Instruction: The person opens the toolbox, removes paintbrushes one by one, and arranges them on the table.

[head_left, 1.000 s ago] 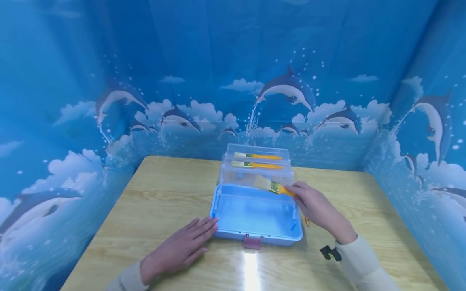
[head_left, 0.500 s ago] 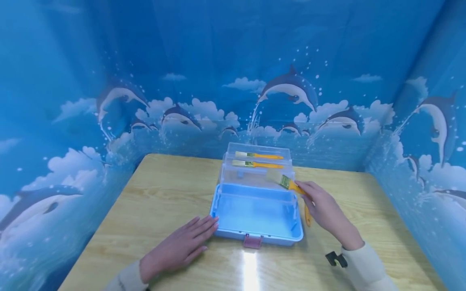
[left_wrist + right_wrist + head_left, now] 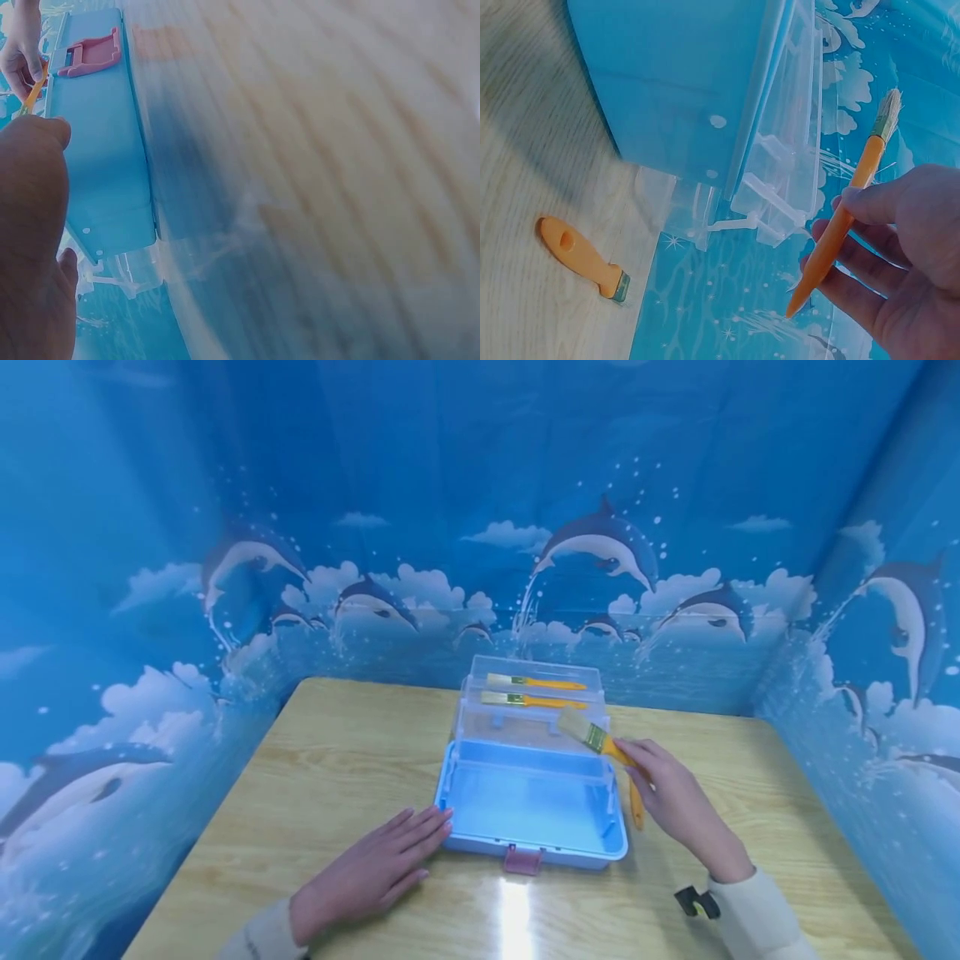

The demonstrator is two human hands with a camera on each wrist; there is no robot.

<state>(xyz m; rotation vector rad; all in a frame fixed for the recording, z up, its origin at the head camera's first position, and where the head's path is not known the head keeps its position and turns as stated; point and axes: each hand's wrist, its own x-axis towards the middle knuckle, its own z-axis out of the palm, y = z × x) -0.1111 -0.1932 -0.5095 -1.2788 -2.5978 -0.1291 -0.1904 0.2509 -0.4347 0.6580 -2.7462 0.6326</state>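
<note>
A blue plastic box (image 3: 532,810) with a pink latch (image 3: 522,860) stands open on the table, its clear tiered trays raised at the back. Two orange-handled paintbrushes lie in those trays, an upper brush (image 3: 536,682) and a lower brush (image 3: 534,700). Above the box's right rear corner, my right hand (image 3: 675,793) pinches the orange handle of a wider paintbrush (image 3: 596,737), bristles pointing up and left. My left hand (image 3: 378,868) lies with straight fingers, fingertips touching the box's front left corner. Another paintbrush (image 3: 577,253) lies on the table right of the box, partly hidden in the head view.
The wooden table (image 3: 352,752) ends at the back against a blue dolphin-print curtain (image 3: 420,527), which also hangs on both sides. A dark clip-like piece (image 3: 697,902) sits by the right sleeve. Light glares on the tabletop in front of the latch.
My right hand has moved to the right with the paintbrush, drawing its bristles from over the trays' middle toward their right side. The left hand and the box stay in place.
</note>
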